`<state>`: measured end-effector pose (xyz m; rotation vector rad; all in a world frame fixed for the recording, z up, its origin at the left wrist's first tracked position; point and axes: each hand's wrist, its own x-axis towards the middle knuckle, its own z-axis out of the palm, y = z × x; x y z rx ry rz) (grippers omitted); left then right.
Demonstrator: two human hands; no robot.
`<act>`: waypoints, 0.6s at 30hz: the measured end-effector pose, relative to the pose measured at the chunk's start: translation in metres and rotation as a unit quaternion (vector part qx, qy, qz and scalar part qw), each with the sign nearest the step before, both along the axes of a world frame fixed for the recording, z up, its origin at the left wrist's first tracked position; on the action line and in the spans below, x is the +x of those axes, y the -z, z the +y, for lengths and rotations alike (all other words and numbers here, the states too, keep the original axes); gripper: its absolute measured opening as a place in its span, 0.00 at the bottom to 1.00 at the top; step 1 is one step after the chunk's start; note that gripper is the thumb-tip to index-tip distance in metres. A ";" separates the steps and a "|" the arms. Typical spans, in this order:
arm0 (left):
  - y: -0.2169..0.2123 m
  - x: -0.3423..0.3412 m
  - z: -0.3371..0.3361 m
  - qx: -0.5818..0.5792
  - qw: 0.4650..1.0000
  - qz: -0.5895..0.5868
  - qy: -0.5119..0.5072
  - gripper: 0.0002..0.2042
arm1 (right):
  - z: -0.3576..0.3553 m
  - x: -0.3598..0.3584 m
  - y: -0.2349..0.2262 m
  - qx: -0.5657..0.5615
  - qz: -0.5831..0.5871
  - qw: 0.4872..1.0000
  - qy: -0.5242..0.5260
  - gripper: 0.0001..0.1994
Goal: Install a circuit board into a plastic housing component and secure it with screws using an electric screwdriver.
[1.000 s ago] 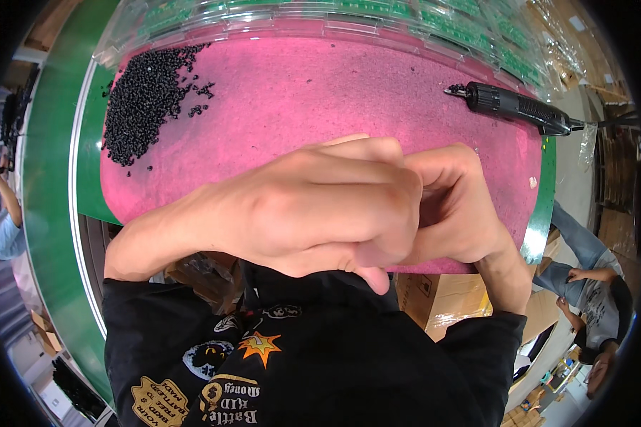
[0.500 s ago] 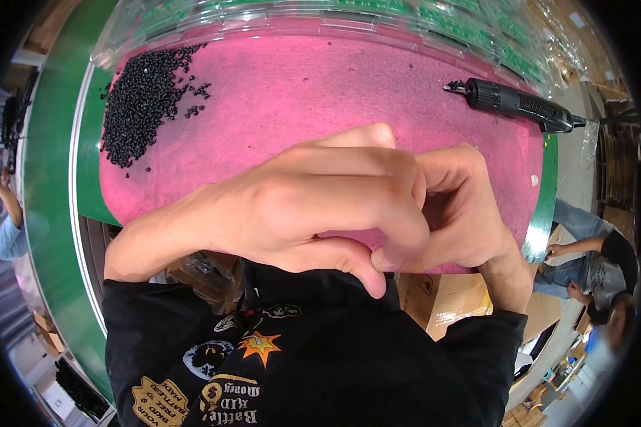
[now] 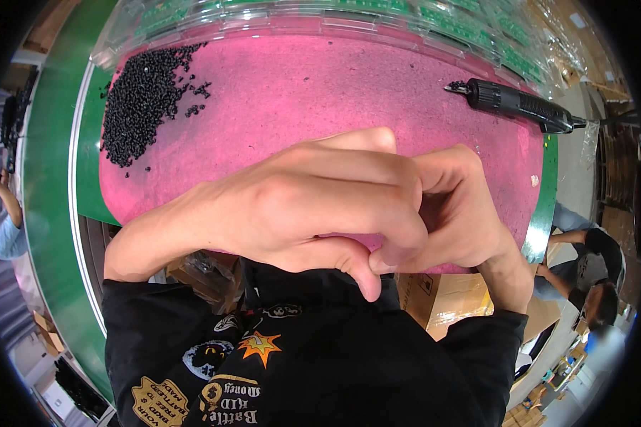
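**Hands knotted together over a pink mat, pile on one side, driver on the other**

So the left hand point(image 3: 299, 196) is folded across the right hand point(image 3: 463, 206), right above the near edge of the pink mat point(image 3: 313, 85). Fingers on both are curled in; the left thumb sticks out toward the body, with a narrow gap between it and the bent finger above. Can't make out whether anything's pinched in there, the knuckles block it.

Nearest stuff: a heap of small black parts point(image 3: 135, 103) (screws maybe, too tiny to say) at the mat's far left, and a black electric screwdriver point(image 3: 523, 108) at the far right, bit pointing left, a few dark bits by its tip.

Handling, my guess: the parts are light, hard and easy to scatter, so fingertip pinch, one at a time, from the loose ones at the edge. The driver looks stiff and a bit weighty; grab it round the middle of the barrel and mind the cord end.

Mat looks soft and grippy, with dark smudges, on a green tabletop point(image 3: 90, 181). Along the far edge: clear plastic trays point(image 3: 278, 27) with green circuit boards point(image 3: 449, 27). Room's a busy workshop: cardboard box point(image 3: 463, 295) under the table, a co-worker point(image 3: 605, 260) off right, a blue sleeve point(image 3: 8, 238) off left.
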<state>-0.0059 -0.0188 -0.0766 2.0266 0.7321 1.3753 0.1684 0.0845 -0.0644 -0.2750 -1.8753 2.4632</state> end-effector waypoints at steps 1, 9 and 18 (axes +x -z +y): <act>-0.001 0.000 0.000 -0.004 1.000 0.003 0.000 0.13 | 0.000 0.000 0.000 0.003 0.002 1.000 -0.001 0.08; 0.002 0.000 0.000 -0.008 1.000 -0.017 -0.008 0.13 | -0.001 0.001 0.001 0.010 0.028 0.999 0.013 0.08; -0.003 -0.001 -0.005 -0.023 0.999 0.031 0.002 0.11 | 0.000 0.001 0.001 0.063 -0.009 0.998 -0.008 0.09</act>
